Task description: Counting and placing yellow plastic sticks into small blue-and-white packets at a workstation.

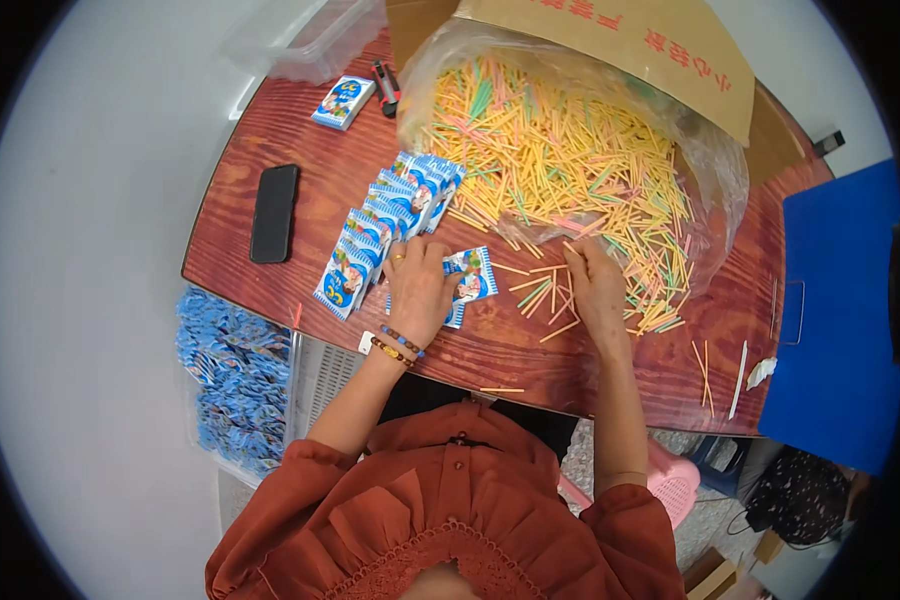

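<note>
My left hand [420, 290] lies flat on a small blue printed packet [472, 280] on the red-brown wooden table [300, 130]. Beside it my right hand [596, 290] rests on loose thin coloured sticks [545, 295], fingers curled over a few of them. A fanned row of similar blue packets [380, 225] lies just left of my left hand. Behind both hands a clear plastic bag [715, 170] spills a large heap of yellow, pink and green sticks [555, 150].
A black phone [274, 212] lies at the table's left. A lone blue packet [342, 101], a small dark cutter [386, 88], a clear plastic tub [315, 40] and a cardboard box [620, 40] stand behind. A bin of blue packets [230, 375] sits on the floor left. A blue board [840, 310] stands right.
</note>
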Available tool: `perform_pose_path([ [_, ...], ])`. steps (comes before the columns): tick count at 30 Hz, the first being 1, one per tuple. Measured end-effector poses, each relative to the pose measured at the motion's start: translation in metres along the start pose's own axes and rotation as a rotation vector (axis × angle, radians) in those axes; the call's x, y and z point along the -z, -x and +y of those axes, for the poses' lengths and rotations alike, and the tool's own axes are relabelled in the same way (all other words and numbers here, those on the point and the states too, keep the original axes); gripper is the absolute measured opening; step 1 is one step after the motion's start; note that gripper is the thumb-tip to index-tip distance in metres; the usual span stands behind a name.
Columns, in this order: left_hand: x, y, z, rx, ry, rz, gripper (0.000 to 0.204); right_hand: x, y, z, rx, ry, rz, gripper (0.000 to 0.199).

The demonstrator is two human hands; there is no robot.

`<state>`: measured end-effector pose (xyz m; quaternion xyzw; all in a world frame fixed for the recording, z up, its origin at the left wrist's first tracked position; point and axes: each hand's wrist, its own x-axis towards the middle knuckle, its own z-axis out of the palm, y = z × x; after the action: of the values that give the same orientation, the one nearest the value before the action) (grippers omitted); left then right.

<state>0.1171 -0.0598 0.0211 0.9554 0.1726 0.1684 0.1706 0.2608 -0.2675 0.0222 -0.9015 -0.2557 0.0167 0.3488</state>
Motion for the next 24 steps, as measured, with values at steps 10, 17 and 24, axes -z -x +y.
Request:
perform_pose_path([
  [10,0.012,-0.014,-0.001,0.027,0.355,-0.212,0.025,-0.056,-0.004,-0.029,0.002,-0.644,-0.304,0.026],
  [17,0.021,-0.013,0.001,-0.245,0.171,0.167,0.022,-0.053,-0.008,-0.036,0.193,-0.535,-0.125,0.014],
  [24,0.013,-0.022,0.016,0.429,1.292,-0.123,0.021,-0.040,-0.008,-0.037,-0.078,-1.176,-0.373,0.013],
])
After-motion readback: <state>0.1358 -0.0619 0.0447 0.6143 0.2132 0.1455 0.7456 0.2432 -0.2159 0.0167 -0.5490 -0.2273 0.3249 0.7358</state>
